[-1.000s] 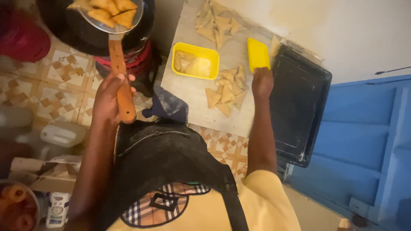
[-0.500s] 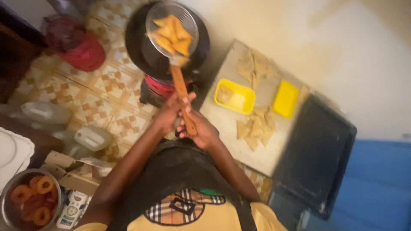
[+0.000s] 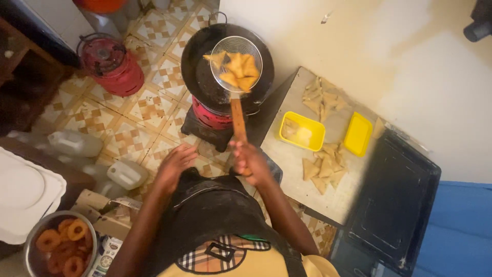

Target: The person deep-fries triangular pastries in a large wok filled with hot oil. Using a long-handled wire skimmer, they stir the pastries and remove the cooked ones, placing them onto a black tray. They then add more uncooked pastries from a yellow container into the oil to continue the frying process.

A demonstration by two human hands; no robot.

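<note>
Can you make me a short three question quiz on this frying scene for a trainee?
1. True or false: the right hand grips the skimmer by its wooden handle.
2. Where is the skimmer's basket? A. over the black pan B. over the yellow tub C. on the floor
3. What does the left hand hold?

Key
1. True.
2. A; it carries golden triangular pastries above the pan on the red burner.
3. Nothing; it is open and free, above the tiled floor.
</note>
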